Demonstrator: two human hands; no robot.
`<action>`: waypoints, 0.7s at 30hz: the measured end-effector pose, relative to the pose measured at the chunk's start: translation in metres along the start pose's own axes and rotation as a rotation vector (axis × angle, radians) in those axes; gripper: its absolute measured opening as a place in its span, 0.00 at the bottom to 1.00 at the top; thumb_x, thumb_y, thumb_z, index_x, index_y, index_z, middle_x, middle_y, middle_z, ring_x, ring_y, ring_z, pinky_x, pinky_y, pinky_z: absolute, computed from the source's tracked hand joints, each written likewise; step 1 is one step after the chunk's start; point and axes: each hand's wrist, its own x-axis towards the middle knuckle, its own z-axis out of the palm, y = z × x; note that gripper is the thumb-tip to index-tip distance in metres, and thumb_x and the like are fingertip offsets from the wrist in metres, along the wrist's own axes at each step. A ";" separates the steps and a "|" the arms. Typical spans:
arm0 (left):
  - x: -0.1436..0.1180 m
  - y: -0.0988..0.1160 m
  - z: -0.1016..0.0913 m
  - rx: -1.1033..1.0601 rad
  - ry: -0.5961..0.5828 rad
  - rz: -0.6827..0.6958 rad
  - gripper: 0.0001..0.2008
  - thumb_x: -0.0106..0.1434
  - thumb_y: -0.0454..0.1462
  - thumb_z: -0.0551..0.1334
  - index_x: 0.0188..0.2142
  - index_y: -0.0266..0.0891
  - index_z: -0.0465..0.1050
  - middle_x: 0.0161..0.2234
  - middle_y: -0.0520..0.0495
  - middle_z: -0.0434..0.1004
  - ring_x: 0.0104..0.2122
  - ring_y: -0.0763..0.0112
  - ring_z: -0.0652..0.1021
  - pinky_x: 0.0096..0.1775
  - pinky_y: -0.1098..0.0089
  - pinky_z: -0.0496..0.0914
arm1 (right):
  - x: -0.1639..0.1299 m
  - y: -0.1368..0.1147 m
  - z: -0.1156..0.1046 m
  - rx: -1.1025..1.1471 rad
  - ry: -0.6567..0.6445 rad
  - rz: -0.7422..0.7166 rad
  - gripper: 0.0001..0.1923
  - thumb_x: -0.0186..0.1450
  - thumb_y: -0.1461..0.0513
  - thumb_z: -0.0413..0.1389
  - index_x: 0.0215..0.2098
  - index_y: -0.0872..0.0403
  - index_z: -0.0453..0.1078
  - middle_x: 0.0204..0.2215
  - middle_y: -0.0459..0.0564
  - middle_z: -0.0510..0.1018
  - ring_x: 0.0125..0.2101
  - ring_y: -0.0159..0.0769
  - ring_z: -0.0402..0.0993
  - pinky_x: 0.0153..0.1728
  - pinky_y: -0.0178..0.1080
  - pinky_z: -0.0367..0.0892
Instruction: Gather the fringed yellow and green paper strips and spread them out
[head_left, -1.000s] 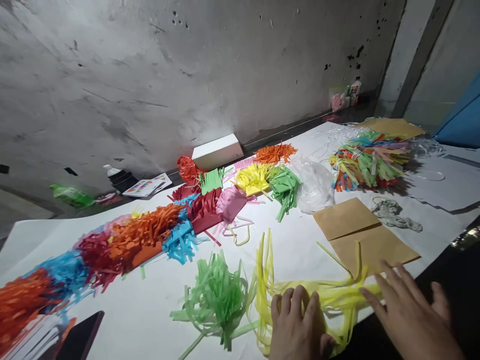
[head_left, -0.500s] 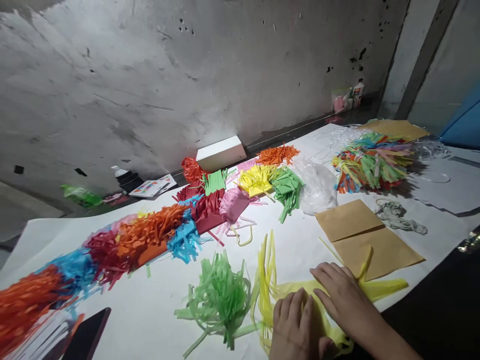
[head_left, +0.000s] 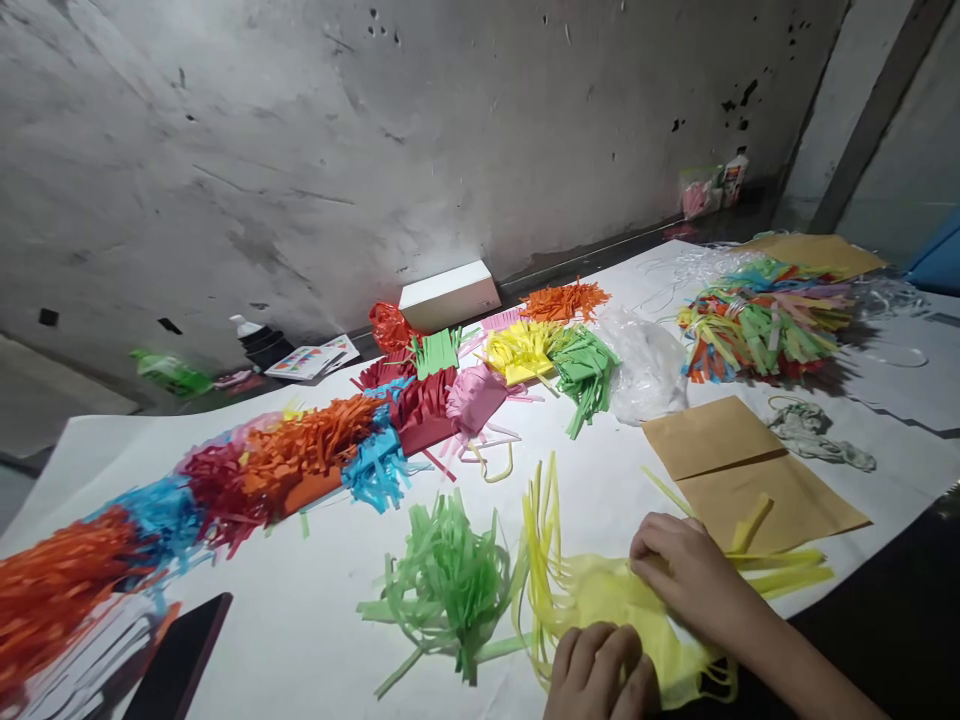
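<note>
Dim room, bright paper sheet, wide-angle view

Light falls from above and in front onto the white sheet (head_left: 315,620), leaving the grey wall (head_left: 375,150) murky. The mixed strip pile (head_left: 757,325) casts a dark shadow to its right. The white box (head_left: 448,295) glares. Edges bend and stretch; the green bottle (head_left: 171,374) at left looks smeared.

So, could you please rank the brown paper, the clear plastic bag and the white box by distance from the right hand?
From the right hand:
1. Brown paper, just beyond the fingers.
2. Clear plastic bag, mid-table.
3. White box, by the wall.
</note>
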 end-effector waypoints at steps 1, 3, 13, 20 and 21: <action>0.000 -0.002 0.002 0.001 -0.023 0.017 0.06 0.70 0.38 0.61 0.44 0.42 0.77 0.45 0.49 0.84 0.44 0.65 0.79 0.48 0.64 0.68 | 0.000 0.000 -0.002 0.010 0.012 -0.028 0.09 0.67 0.69 0.57 0.31 0.50 0.69 0.31 0.41 0.75 0.36 0.37 0.73 0.41 0.43 0.62; -0.002 -0.006 0.008 0.008 -0.064 0.049 0.12 0.71 0.44 0.60 0.47 0.42 0.76 0.46 0.46 0.83 0.46 0.62 0.79 0.49 0.63 0.69 | -0.003 0.002 -0.006 0.024 0.046 -0.100 0.09 0.68 0.69 0.55 0.33 0.50 0.68 0.33 0.43 0.75 0.36 0.38 0.72 0.42 0.43 0.61; 0.003 -0.001 0.035 0.035 0.192 0.016 0.24 0.74 0.50 0.47 0.43 0.40 0.78 0.39 0.44 0.82 0.42 0.60 0.79 0.49 0.61 0.69 | -0.040 0.001 0.000 -0.110 0.291 -0.554 0.15 0.68 0.75 0.47 0.46 0.57 0.69 0.41 0.52 0.78 0.44 0.39 0.72 0.57 0.46 0.55; 0.011 -0.003 0.020 0.019 0.151 0.048 0.26 0.75 0.50 0.45 0.44 0.39 0.78 0.42 0.45 0.84 0.44 0.62 0.79 0.54 0.63 0.66 | -0.040 0.010 0.004 0.035 0.088 -0.138 0.16 0.68 0.66 0.56 0.53 0.50 0.65 0.42 0.48 0.76 0.43 0.42 0.72 0.45 0.44 0.65; 0.009 -0.003 0.022 0.014 0.153 0.048 0.26 0.75 0.50 0.46 0.44 0.39 0.78 0.43 0.45 0.84 0.45 0.62 0.79 0.55 0.62 0.65 | -0.037 0.011 0.003 0.048 0.043 -0.110 0.19 0.67 0.67 0.58 0.54 0.50 0.65 0.42 0.48 0.76 0.43 0.43 0.72 0.45 0.45 0.65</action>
